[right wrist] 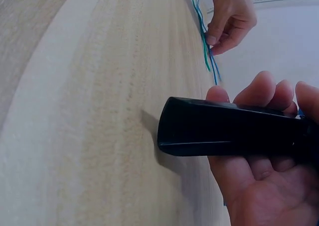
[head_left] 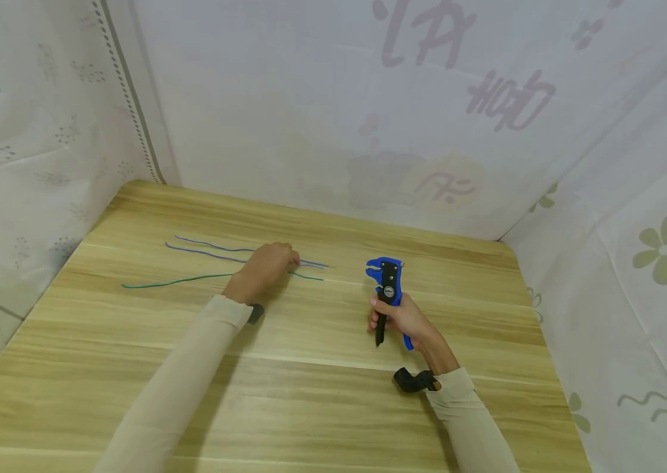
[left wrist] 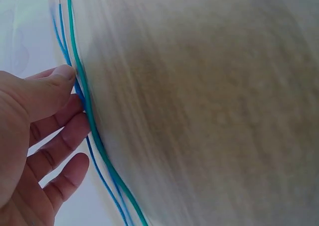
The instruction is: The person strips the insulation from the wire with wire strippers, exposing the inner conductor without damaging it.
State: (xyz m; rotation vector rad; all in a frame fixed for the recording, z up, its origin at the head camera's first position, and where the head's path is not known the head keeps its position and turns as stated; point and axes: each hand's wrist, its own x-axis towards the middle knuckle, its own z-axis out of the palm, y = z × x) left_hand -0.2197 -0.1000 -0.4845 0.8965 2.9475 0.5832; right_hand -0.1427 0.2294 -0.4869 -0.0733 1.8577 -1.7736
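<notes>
Three thin wires lie side by side on the left part of the tabletop: two blue wires (head_left: 203,252) and a green wire (head_left: 179,280) nearer the front. My left hand (head_left: 268,263) reaches over them and pinches at the blue wires between thumb and forefinger, its other fingers loosely bent. In the left wrist view, one blue wire (left wrist: 61,22) shows a bare metal end, and the green wire (left wrist: 102,151) runs alongside the fingertips. My right hand (head_left: 413,320) grips a blue and black wire stripper (head_left: 391,279) by its handles, jaws pointing away from me. Its black handle (right wrist: 224,129) fills the right wrist view.
The wood-grain table (head_left: 309,407) has rounded far corners. Pale printed cloth (head_left: 286,98) hangs behind it and on both sides. A black wrist mount (head_left: 413,380) sticks out from the right sleeve, close over the table.
</notes>
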